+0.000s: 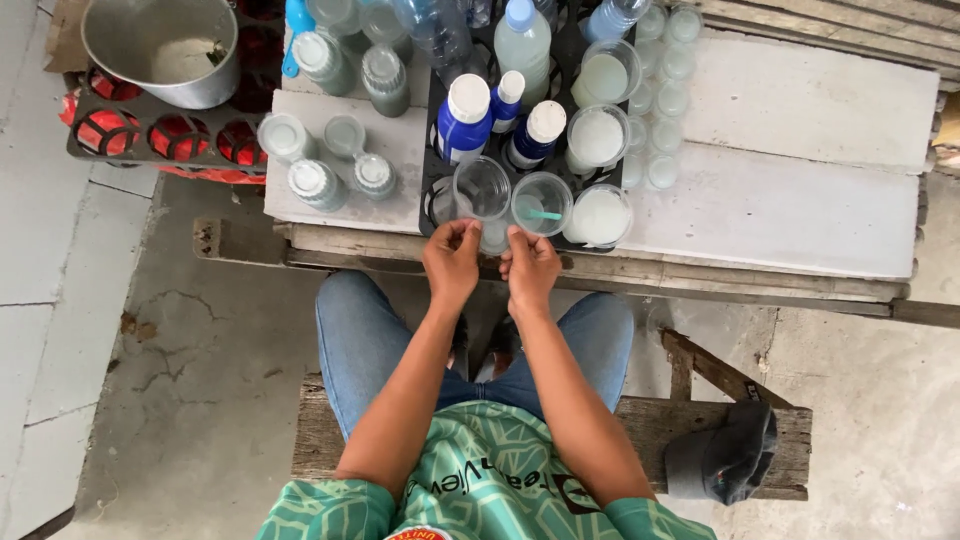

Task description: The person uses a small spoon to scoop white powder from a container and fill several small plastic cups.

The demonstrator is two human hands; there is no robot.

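Both hands pinch a small clear cup (494,238) at the tabletop (780,210) edge: left hand (452,262), right hand (530,268). Thin plastic, light, likely crushable (grip the rim gently, I judge).

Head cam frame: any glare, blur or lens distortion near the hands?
Head view: soft, even daylight with no hard shadows; left hand and right hand are sharp; the clear plastic cup shows only mild sheen; the white tabletop slab is bright, not blown; plank edges bow slightly toward the frame edges.
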